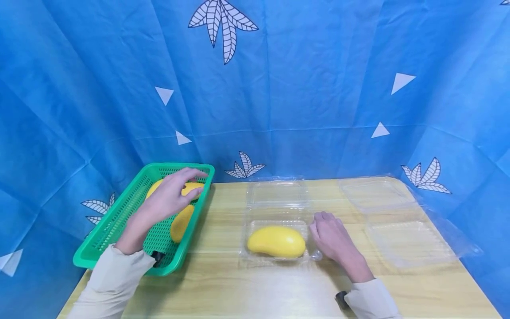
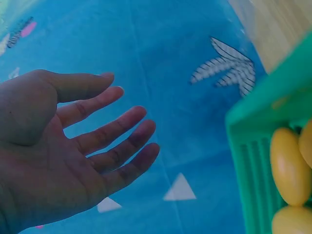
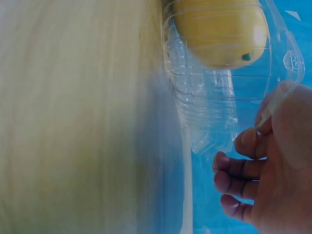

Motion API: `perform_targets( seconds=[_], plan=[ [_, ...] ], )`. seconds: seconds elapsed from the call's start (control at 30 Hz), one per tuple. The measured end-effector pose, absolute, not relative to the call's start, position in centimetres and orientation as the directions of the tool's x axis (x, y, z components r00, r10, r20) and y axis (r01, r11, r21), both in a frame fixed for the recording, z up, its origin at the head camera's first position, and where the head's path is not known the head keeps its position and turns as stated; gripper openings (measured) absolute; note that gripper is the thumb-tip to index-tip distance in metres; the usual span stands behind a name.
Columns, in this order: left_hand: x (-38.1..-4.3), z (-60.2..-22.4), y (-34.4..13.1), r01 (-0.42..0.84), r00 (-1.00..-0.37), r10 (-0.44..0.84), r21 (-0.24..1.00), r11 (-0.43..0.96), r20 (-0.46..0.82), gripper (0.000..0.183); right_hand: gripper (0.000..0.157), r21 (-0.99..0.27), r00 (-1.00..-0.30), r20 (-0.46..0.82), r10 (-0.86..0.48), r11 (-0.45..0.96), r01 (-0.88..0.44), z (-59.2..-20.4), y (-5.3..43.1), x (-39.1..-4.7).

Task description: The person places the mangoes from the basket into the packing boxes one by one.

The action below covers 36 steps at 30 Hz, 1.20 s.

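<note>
A yellow mango (image 1: 276, 241) lies in the near half of a clear plastic clamshell box (image 1: 255, 221), whose lid (image 1: 277, 193) is folded back flat. At the box's right rim, my right hand (image 1: 331, 235) pinches the edge between thumb and index finger; the right wrist view shows this hand (image 3: 273, 161) with the other fingers bent. My left hand (image 1: 171, 195) hovers over a green basket (image 1: 81, 257), holding nothing. In the left wrist view that hand (image 2: 87, 141) has its fingers spread and loosely extended. Several mangoes (image 1: 182, 223) lie in the basket, partly hidden by the hand.
A second clear clamshell box (image 1: 410, 241) lies unfolded on the right of the wooden table (image 1: 223, 283). Blue patterned cloth (image 1: 303, 88) hangs behind the table and along both sides. The basket stands at the table's left edge.
</note>
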<state>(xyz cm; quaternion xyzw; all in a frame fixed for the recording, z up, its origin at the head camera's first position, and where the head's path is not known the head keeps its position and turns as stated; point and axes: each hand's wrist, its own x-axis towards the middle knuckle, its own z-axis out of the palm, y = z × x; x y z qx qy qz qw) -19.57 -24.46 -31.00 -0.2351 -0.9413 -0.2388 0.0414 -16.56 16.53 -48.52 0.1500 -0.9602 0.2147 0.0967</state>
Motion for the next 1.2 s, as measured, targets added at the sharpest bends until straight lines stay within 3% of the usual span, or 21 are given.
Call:
perform_targets(
  seconds=[0.6,0.87,1.03,1.2],
  plan=[
    [-23.6,-34.3,-28.6,0.344,-0.917,0.396,0.405,0.847,-0.049,0.040,0.019,-0.382,-0.937,0.255,-0.239,0.865,-0.325,-48.7,16.6,-16.4],
    [-23.7,-35.9,-30.2,0.282,-0.884,0.406,0.425,0.860,-0.234,0.052,0.019,-0.356,-0.932,0.269,-0.243,0.874,-0.331,-48.5,16.5,-16.5],
    [-23.3,-36.5,-30.7,0.230,-0.831,0.402,0.420,0.878,-0.385,0.058,0.020,-0.328,-0.934,0.268,-0.235,0.889,-0.318,-48.4,16.3,-16.5],
    [-23.3,-36.9,-30.8,0.127,-0.788,0.334,0.394,0.910,-0.517,0.072,0.020,-0.323,-0.937,0.262,-0.232,0.894,-0.311,-48.3,16.3,-16.4]
  ],
)
